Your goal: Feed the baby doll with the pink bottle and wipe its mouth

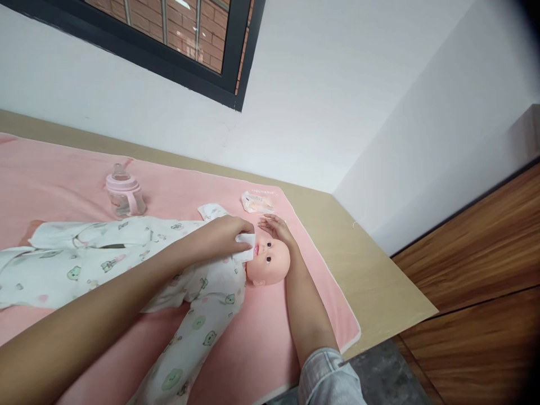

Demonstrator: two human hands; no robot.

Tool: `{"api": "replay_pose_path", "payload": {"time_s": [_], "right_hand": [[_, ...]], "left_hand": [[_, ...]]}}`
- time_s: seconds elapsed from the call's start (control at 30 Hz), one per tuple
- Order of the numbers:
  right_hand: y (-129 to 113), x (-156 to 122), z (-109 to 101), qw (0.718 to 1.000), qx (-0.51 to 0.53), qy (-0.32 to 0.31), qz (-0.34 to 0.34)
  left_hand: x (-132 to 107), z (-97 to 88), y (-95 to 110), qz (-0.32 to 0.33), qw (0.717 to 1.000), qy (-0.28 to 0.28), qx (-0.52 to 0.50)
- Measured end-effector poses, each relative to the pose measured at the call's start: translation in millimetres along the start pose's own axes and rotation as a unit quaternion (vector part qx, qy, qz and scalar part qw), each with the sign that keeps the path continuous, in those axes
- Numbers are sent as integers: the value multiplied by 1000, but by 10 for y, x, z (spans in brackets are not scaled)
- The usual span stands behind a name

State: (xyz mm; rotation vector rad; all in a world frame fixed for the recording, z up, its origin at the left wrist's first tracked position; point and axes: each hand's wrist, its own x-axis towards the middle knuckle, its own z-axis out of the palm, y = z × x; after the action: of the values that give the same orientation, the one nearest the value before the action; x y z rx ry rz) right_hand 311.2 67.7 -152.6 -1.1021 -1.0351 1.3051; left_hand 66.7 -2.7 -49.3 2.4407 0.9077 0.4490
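The left hand [230, 232] reaches in from the lower left on a long, bare forearm, its thumb and fingers pinched on a small white tissue [244, 256] at the mouth and chin of a doll [272, 267]; the right hand [277, 228] is a little apart from it, at the far side of the doll's head, fingers loosely curved and holding nothing, its forearm running past the crown down to a rolled denim sleeve [331, 377]. Whether the right palm touches the head cannot be told. The tissue is plain and creased, partly hidden by the thumb. The doll lies face up, bald, with dark eyes and pink lips, in a white suit [215, 281] printed with green animals; its head is between the two hands and its body stretches left, partly beneath the left forearm. Just beyond the right fingertips is a clear plastic packet [257, 202], and farther left, beyond the doll's legs, a pink-topped feeding bottle [125, 194] stands upright on the pink blanket [248, 349], which covers much of a tan tabletop [358, 259] below a dark-framed window [181, 34]
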Motion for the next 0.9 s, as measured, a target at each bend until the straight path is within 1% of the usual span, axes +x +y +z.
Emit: {"api": "replay_pose_path", "payload": {"time_s": [0.2,0.37,0.47,0.67,0.8,0.9], "right_hand": [[-56,-50,45,1000,-13,5,4],[-58,-59,45,1000,-19,6,0],[-45,-46,34,1000,-18,3,0],[3,4,-7,1000,-13,-4,-1],[45,37,-35,1000,-7,-9,-4],[75,58,-49,1000,-2,-11,-8]], "left_hand": [[19,20,-28,7,1000,13,10],[34,36,-52,7,999,26,23],[50,40,-66,8,999,39,29],[72,69,-84,17,998,44,35],[77,89,-89,14,998,58,34],[83,98,-93,5,998,56,33]]}}
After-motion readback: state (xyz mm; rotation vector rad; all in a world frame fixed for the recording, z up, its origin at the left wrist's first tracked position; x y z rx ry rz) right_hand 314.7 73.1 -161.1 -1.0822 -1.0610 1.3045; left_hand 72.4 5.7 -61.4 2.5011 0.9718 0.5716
